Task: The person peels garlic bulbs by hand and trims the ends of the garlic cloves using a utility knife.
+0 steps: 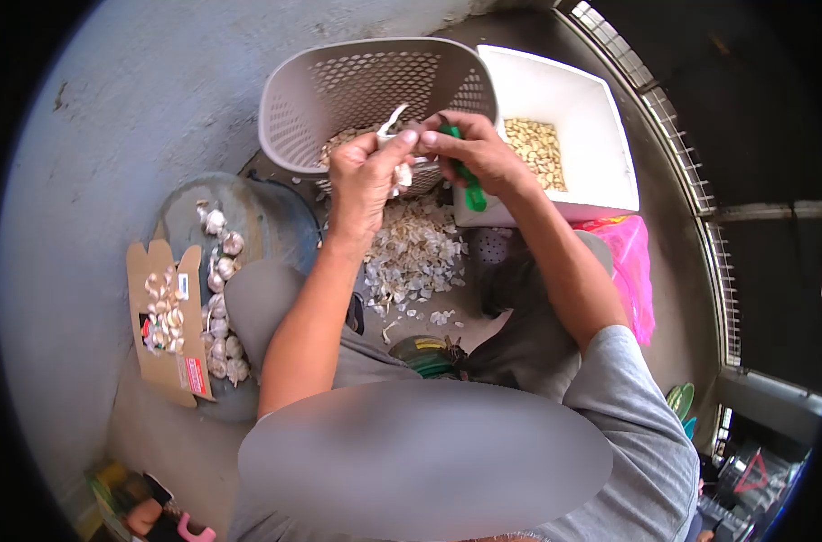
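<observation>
My left hand (370,172) is closed on a garlic bulb (400,175), whose pale stem curls up above the fingers. Close against it, my right hand (479,154) has its fingers wrapped round a green-handled tool (470,185); the tip of the tool is hidden. Both hands are over the near rim of a grey-brown perforated basket (375,68) with garlic pieces inside. Whatever lies between the two thumbs is too small to make out.
Right of the basket, a white box (601,135) holds peeled cloves (535,152). Garlic skins (415,253) cover the floor below. Whole bulbs (219,271) and a cardboard piece (144,361) with cloves lie at left. A pink bag (632,280) is at right.
</observation>
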`<state>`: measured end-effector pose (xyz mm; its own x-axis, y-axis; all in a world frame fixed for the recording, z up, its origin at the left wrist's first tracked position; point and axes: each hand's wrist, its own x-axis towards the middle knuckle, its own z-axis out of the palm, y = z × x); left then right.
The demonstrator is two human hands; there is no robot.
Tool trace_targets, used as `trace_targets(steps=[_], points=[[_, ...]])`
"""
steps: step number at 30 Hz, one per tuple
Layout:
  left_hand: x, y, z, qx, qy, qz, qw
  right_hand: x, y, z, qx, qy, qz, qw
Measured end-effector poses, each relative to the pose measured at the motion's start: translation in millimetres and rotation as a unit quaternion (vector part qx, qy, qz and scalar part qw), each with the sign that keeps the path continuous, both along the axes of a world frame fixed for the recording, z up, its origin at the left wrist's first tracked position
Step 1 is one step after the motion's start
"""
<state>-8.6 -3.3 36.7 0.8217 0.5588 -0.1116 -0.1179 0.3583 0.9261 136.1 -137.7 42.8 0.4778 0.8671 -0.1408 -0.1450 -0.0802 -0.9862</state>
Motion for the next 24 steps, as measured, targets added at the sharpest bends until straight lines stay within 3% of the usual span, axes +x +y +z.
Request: trace_targets(steps=[6, 7, 8, 9, 10, 11, 13, 15, 17, 19, 20, 21, 24], points=[[1, 1, -3, 0.004, 0.013, -0.014, 1.0, 14, -6, -1, 0.042, 0.096, -0.082, 0.991], [1, 1, -1, -0.027, 0.011, -0.028, 0.999, 28, -11, 0, 0.102, 0.111, -0.086, 0.985], [0, 1, 1, -0.059, 0.009, -0.041, 0.997, 39, -17, -1, 0.182, 0.145, -0.136, 0.963], [-2, 2, 1, -0.091, 0.007, -0.052, 0.994, 55, -26, 3, 0.232, 0.263, -0.168, 0.921], [-1, 4, 1, -0.109, 0.013, -0.06, 0.992, 80, -33, -7, 0.27, 0.243, -0.223, 0.905], [-2, 6, -1, -0.124, 0.01, -0.06, 0.99, 88, -40, -8, 0.288, 0.306, -0.276, 0.865], [-1, 9, -3, -0.151, 0.004, -0.063, 0.986, 90, -36, -25, 0.233, 0.338, -0.318, 0.854], [1, 10, -3, -0.172, 0.004, -0.051, 0.984, 66, -28, -34, 0.202, 0.329, -0.196, 0.901], [2, 10, -7, -0.177, 0.004, -0.046, 0.983, 27, -14, -20, 0.097, 0.201, -0.123, 0.967], [3, 8, -6, -0.184, -0.008, -0.027, 0.983, -12, 1, -1, 0.014, 0.027, -0.107, 0.994], [3, 7, -5, -0.195, -0.016, -0.011, 0.981, -20, 3, 6, -0.031, -0.118, -0.048, 0.991], [3, 7, -4, -0.205, -0.023, 0.007, 0.979, -29, 10, 2, 0.076, -0.269, -0.032, 0.96], [7, 16, -21, -0.196, -0.048, 0.022, 0.979, -40, 9, 6, 0.057, -0.324, 0.007, 0.944]])
